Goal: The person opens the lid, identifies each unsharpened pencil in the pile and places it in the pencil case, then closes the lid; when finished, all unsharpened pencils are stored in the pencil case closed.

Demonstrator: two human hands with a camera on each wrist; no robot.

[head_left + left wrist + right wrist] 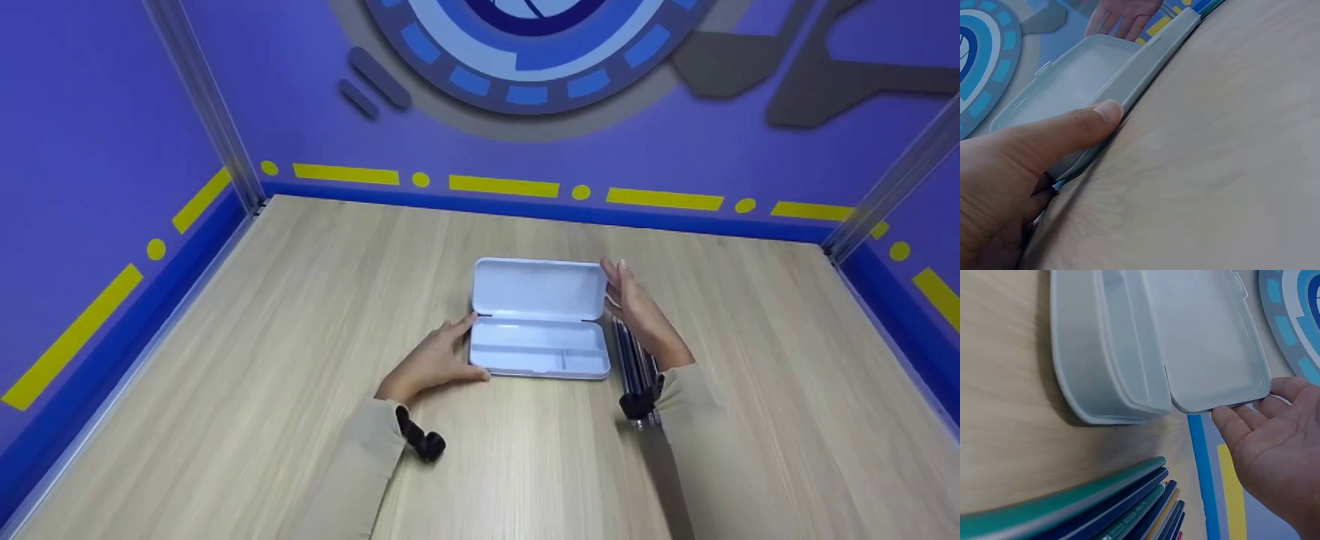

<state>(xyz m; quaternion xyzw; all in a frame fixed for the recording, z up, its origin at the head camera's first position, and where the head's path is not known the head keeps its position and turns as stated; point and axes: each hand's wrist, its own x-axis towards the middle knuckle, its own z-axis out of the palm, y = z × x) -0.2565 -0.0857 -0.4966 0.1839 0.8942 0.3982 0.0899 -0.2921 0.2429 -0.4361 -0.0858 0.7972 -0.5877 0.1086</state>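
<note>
- Pencil case (540, 330): middle of head frame, on table (300, 337), lid (540, 289) swung up at back.
- Left hand (435, 360): grips case's left end, thumb on front wall near the corner, forefinger at back left by the hinge.
- Right hand (641, 311): fingers fairly straight, tips touching lid's right edge, not wrapped round it; palm turned toward case.
- Case look: pale blue-white in head view, greyer in wrist views; plastic-looking, glossy, rounded corners. Base has one long back compartment, front strip split by a small divider into long left part and short right part. Small latch tab on lid's edge, seen in both wrist views.
- Pens (1129, 512): bunch just right of case in head view, partly under right hand and wrist; greens, dark blues, a yellow at bottom of right wrist frame.
- Hidden: left fingers mostly behind thumb and case in left wrist view; outside of lid faces away in head view.
- Cut off: case by top edge of right wrist frame, pens by its bottom edge, sleeves (352, 465) by bottom of head frame.
- Hard to make out: print on a green pen, too small; pen count, can't tell.
</note>
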